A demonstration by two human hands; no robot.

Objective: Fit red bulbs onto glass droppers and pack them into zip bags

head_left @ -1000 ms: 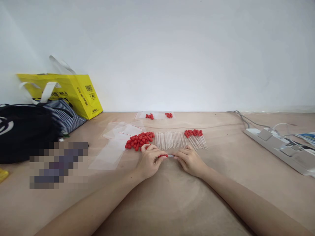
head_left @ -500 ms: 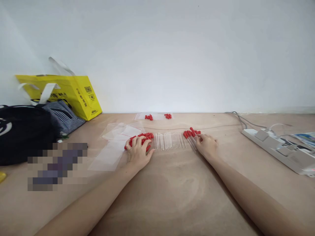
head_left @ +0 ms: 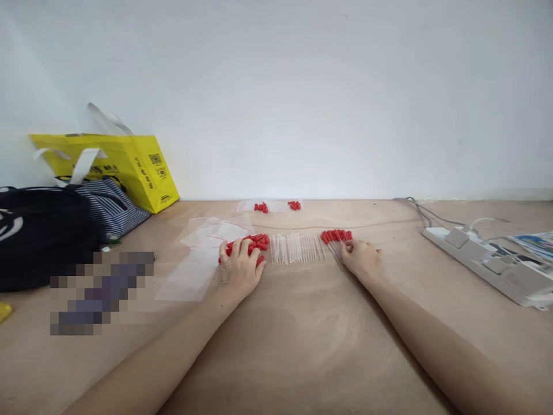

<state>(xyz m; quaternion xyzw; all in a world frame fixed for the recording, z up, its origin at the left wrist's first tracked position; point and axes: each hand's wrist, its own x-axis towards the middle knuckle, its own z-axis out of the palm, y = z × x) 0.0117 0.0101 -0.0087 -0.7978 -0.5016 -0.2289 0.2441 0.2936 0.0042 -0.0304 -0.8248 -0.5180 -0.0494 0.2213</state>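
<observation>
My left hand [head_left: 241, 268] rests with fingers bent and apart over a pile of small red rubber caps [head_left: 258, 241]; its thumb is beside one cap at the near edge. Right of the pile, thin whitish sticks [head_left: 296, 249] lie side by side in a row. Farther right, several sticks wear red caps [head_left: 334, 236] at their far ends, lined up evenly. At the right end of these, my right hand [head_left: 363, 258] has thumb and forefinger closed on the shaft of a red-capped stick, mostly hidden by the fingers.
Clear plastic sheets or bags [head_left: 185, 274] lie left of the caps. Against the wall is another clear bag [head_left: 276, 204] with red-capped pieces. A yellow bag [head_left: 147, 173], striped pouch [head_left: 113, 207] and black bag [head_left: 47, 236] stand left. A power strip [head_left: 484, 268] with plugs lies right.
The red-capped stick that stuck out beyond the others at my right hand now lies level with the row. My left thumb has drawn in toward the caps.
</observation>
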